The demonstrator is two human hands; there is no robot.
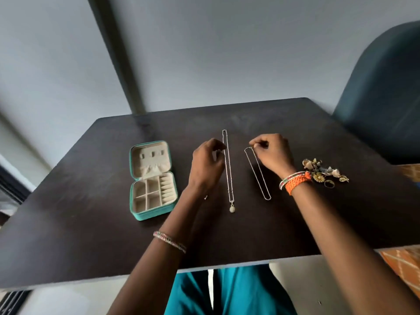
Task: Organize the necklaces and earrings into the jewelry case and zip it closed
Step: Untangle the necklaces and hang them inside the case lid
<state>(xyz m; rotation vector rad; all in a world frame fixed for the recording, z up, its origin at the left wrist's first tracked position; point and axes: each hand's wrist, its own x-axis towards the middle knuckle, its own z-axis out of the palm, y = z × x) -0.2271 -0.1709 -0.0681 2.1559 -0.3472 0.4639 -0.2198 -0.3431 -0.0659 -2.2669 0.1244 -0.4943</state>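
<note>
Gold earring pile blurry; R wrist hides its edge.

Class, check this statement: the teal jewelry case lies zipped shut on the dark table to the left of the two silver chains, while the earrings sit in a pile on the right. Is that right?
Not quite. The head view shows the teal zip-around jewelry case lying open, its cream compartments bare. The rest holds: it sits on the dark wooden table, left of the silver pendant necklace and the plain silver chain, with the pile of gold-toned earrings on the right.

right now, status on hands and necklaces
Right hand pinching plain chain. Left hand at pendant necklace, grip unclear. Case open, nothing blocking.
</note>
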